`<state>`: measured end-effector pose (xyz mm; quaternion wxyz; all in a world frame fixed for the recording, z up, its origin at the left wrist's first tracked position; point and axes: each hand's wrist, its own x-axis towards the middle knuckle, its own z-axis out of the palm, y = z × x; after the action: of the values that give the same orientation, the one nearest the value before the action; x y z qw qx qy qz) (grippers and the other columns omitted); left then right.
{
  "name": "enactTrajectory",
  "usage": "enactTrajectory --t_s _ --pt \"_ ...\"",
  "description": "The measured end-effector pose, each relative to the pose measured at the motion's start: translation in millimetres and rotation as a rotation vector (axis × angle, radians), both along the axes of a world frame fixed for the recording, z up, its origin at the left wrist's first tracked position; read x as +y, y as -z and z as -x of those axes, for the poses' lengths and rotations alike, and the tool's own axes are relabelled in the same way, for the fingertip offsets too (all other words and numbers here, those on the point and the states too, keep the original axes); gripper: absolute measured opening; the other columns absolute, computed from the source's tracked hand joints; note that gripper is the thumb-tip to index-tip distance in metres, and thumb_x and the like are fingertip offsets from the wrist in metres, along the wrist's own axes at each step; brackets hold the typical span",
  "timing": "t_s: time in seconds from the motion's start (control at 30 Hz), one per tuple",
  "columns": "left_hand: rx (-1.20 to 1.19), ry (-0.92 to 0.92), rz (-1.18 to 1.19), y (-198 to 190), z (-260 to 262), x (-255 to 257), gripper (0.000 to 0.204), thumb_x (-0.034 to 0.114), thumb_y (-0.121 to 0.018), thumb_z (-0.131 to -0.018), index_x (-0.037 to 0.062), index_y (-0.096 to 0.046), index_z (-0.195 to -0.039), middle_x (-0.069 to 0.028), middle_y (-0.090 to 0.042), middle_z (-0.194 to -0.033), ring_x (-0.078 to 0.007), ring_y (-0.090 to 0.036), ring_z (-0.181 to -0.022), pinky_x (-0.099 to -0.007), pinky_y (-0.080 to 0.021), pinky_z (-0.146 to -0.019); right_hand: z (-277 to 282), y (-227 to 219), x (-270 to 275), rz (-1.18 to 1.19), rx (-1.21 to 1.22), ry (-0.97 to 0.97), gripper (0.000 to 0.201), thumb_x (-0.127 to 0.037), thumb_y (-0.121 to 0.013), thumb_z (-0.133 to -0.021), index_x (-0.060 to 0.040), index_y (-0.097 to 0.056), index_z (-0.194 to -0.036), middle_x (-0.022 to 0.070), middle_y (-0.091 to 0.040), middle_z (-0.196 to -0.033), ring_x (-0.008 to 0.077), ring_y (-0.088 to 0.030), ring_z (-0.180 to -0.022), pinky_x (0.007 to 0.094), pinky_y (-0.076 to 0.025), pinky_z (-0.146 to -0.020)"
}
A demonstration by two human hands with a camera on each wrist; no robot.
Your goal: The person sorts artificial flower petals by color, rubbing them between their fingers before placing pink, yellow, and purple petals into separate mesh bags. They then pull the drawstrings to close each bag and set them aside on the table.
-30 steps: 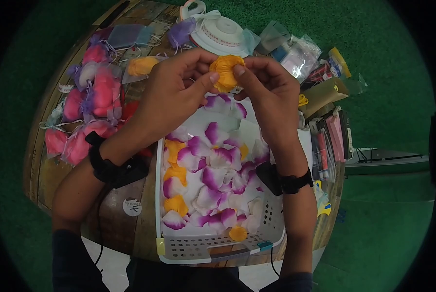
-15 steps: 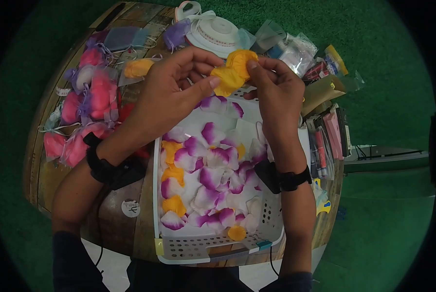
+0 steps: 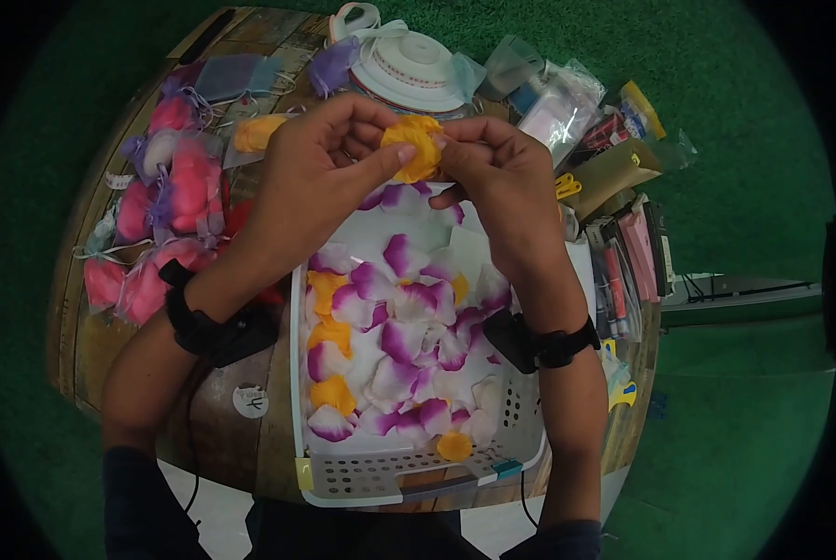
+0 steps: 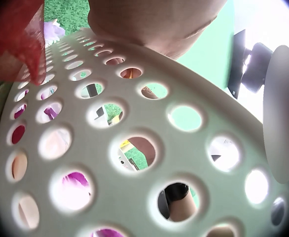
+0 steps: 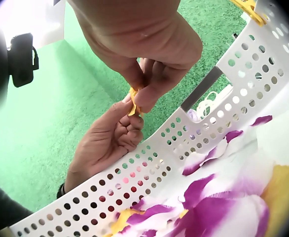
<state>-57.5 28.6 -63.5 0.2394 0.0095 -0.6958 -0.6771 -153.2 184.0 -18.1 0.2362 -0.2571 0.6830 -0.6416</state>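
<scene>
Above the far end of a white perforated basket (image 3: 299, 373), both hands meet at orange-yellow artificial petals (image 3: 411, 147). My left hand (image 3: 320, 168) pinches them between thumb and fingers. From the other side, my right hand (image 3: 511, 191) pinches their right edge with its fingertips. In the right wrist view the petals (image 5: 132, 102) show edge-on as a thin folded bit between the fingertips of both hands. Purple-and-white petals (image 3: 395, 378) and several orange ones (image 3: 332, 395) lie scattered in the basket. The basket's holed wall (image 4: 100, 143) fills most of the left wrist view.
Left on the wooden table (image 3: 222, 411) lie sheer pouches of pink petals (image 3: 194, 191) and a bag of orange ones (image 3: 257, 133). A ribbon roll (image 3: 413, 70) sits at the back. Packets, yellow-handled scissors (image 3: 567, 187) and boxes (image 3: 640, 247) crowd the right side.
Half a second ago the right hand held an orange petal to the right, overlapping another at the left fingertips. Now the petals are bunched together, and the hands have shifted slightly left.
</scene>
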Motion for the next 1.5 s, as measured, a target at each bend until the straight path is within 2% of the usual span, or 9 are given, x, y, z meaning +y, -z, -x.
enactTrajectory --t_s 0.1,0.33,0.73,0.8,0.93,1.03,1.1,1.3,1.5 --pt "-0.004 -0.01 -0.006 1.7 0.3 -0.4 0.021 0.007 -0.07 -0.091 0.0007 -0.06 -0.108 -0.0035 -0.067 -0.093 -0.0061 -0.062 -0.083 -0.0199 -0.05 -0.076 -0.7 -1.5 0.4 -0.056 0.004 -0.069 0.02 -0.012 -0.067 -0.092 0.0026 -0.063 -0.105 0.0083 -0.071 -0.09 0.0123 -0.068 -0.076 0.0238 -0.055 -0.06" --pt "0.007 -0.108 0.132 0.4 0.4 0.5 0.026 0.011 -0.073 -0.088 0.0015 -0.06 -0.109 -0.0008 -0.063 -0.094 -0.0056 -0.057 -0.084 -0.0189 -0.048 -0.072 -1.6 -2.2 0.9 0.026 -0.042 -0.1 0.02 -0.014 -0.069 -0.092 0.0033 -0.064 -0.101 0.0086 -0.071 -0.085 0.0105 -0.067 -0.073 0.0234 -0.054 -0.058" --pt "-0.021 -0.048 0.105 -2.2 -0.3 0.0 0.033 0.016 -0.07 -0.092 0.0005 -0.058 -0.118 -0.0025 -0.063 -0.102 -0.0056 -0.057 -0.088 -0.0192 -0.048 -0.07 1.0 -3.7 3.8 0.006 -0.08 -0.152 0.02 -0.014 -0.067 -0.093 0.0029 -0.064 -0.102 0.0094 -0.072 -0.087 0.0113 -0.067 -0.074 0.0242 -0.054 -0.06" --pt "-0.018 0.049 0.058 -0.6 -0.2 -2.5 0.032 0.016 -0.069 -0.092 0.0003 -0.06 -0.118 -0.0021 -0.064 -0.099 -0.0051 -0.059 -0.086 -0.019 -0.048 -0.068 1.2 -3.2 4.7 -0.01 -0.063 -0.159 0.021 -0.016 -0.069 -0.092 0.0029 -0.064 -0.102 0.0092 -0.072 -0.088 0.011 -0.067 -0.073 0.0241 -0.054 -0.06" --pt "-0.063 0.05 0.164 -3.1 -1.4 -3.4 0.027 0.016 -0.068 -0.093 0.0006 -0.062 -0.114 -0.0007 -0.065 -0.094 -0.0046 -0.059 -0.083 -0.0189 -0.047 -0.068 1.1 -5.7 5.4 -0.012 -0.111 -0.158 0.026 -0.018 -0.072 -0.09 0.0028 -0.064 -0.103 0.0088 -0.072 -0.089 0.0107 -0.067 -0.075 0.0229 -0.054 -0.062" --pt "-0.046 0.021 0.179 -1.7 -0.8 -3.3 0.023 0.015 -0.068 -0.093 0.0014 -0.062 -0.111 0.0004 -0.064 -0.093 -0.0041 -0.058 -0.082 -0.0185 -0.047 -0.067 -3.8 -4.1 3.1 -0.036 -0.007 -0.202 0.03 -0.02 -0.074 -0.088 0.0025 -0.063 -0.105 0.0081 -0.072 -0.09 0.0105 -0.067 -0.078 0.0213 -0.053 -0.065" --pt "-0.058 0.058 0.048 -1.1 -0.2 -3.3 0.023 0.016 -0.069 -0.092 0.0022 -0.063 -0.109 0.001 -0.064 -0.092 -0.0034 -0.057 -0.081 -0.0184 -0.047 -0.067 -4.0 1.9 1.6 -0.002 0.041 -0.224 0.031 -0.019 -0.074 -0.088 0.0022 -0.062 -0.107 0.0078 -0.072 -0.091 0.0103 -0.068 -0.08 0.0206 -0.053 -0.067" --pt "-0.084 0.016 0.091 -2.2 -1.3 -3.8 0.024 0.017 -0.071 -0.091 0.0026 -0.063 -0.109 0.0014 -0.064 -0.092 -0.0029 -0.057 -0.079 -0.0187 -0.047 -0.065 3.0 -2.0 5.4 -0.072 -0.026 -0.168 0.018 -0.006 -0.066 -0.091 0.0033 -0.063 -0.106 0.0089 -0.071 -0.094 0.0124 -0.069 -0.08 0.0241 -0.055 -0.065" --pt "-0.094 0.037 0.047 -5.5 -2.5 -3.2 0.024 0.018 -0.069 -0.092 0.0018 -0.063 -0.108 0.0002 -0.067 -0.093 -0.0036 -0.059 -0.08 -0.0197 -0.049 -0.064 1.5 0.3 3.9 -0.062 0.031 -0.129 0.016 -0.005 -0.063 -0.091 0.0046 -0.064 -0.104 0.0088 -0.071 -0.088 0.0109 -0.067 -0.075 0.0237 -0.055 -0.061"
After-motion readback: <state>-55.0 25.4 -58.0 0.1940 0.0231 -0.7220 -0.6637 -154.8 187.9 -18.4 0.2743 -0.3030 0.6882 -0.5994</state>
